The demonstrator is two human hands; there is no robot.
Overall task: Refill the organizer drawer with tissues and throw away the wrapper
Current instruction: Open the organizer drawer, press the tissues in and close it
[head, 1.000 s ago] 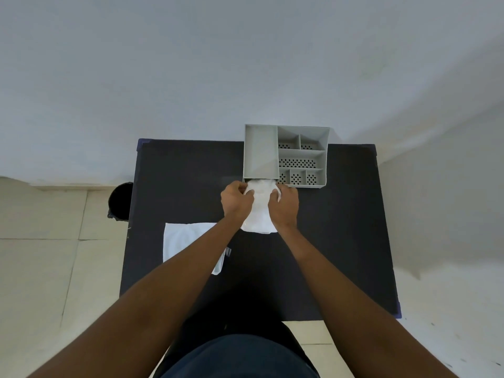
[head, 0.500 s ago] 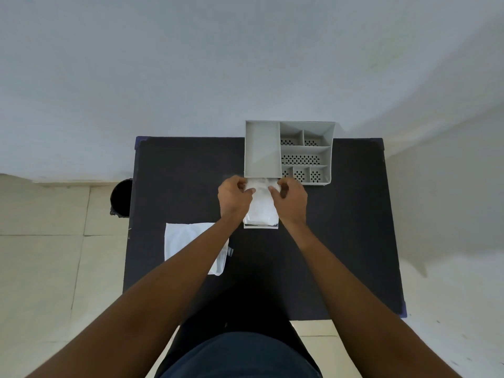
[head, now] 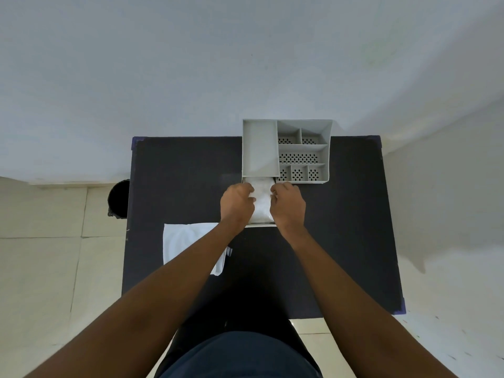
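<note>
A grey organizer (head: 259, 148) stands at the back of the dark table, its white drawer (head: 260, 225) pulled out toward me. A white stack of tissues (head: 262, 203) lies inside the drawer. My left hand (head: 236, 204) presses on the stack's left side and my right hand (head: 287, 205) on its right side, fingers curled onto the tissues. The flat white wrapper (head: 188, 242) lies on the table to the left, partly under my left forearm.
The dark table (head: 341, 227) stands against a white wall. A black bin (head: 118, 199) sits on the tiled floor beside the table's left edge. The organizer's right half has several perforated compartments (head: 298, 158).
The tissue stack has gone down into the pulled-out drawer; both hands have shifted from gripping its top end to pressing along its sides.
</note>
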